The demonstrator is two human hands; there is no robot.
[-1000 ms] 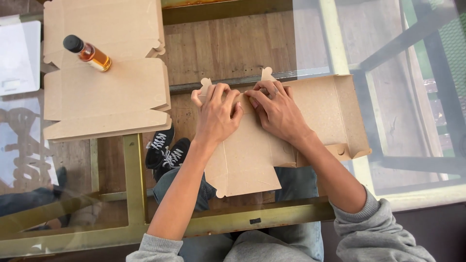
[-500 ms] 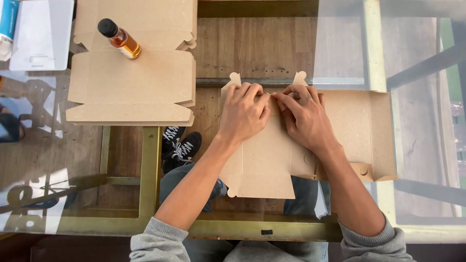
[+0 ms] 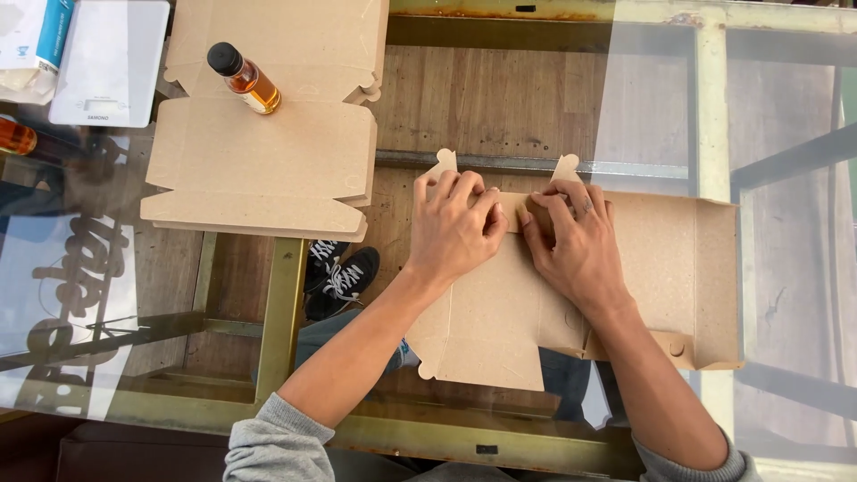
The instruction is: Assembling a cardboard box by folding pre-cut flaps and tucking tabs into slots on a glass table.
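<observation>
A flat brown cardboard box blank [image 3: 661,268] lies on the glass table, partly folded, with a raised wall along its right side. My left hand [image 3: 455,228] presses down on its upper left panel, fingers bent over the fold near two rounded tabs. My right hand [image 3: 571,241] sits beside it, pinching a small flap of the same blank between thumb and fingers. Both hands touch each other at the fold line.
A stack of unfolded cardboard blanks [image 3: 268,170] lies at upper left with a small amber bottle [image 3: 243,78] with a black cap on it. A white kitchen scale [image 3: 109,62] and a white and blue packet [image 3: 31,40] sit at the far left. Black sneakers [image 3: 339,272] show through the glass.
The view has shifted, so everything sits lower and further right in frame. My right hand's fingers have curled from flat on the cardboard to pinching a flap. My left hand stays pressed on the fold.
</observation>
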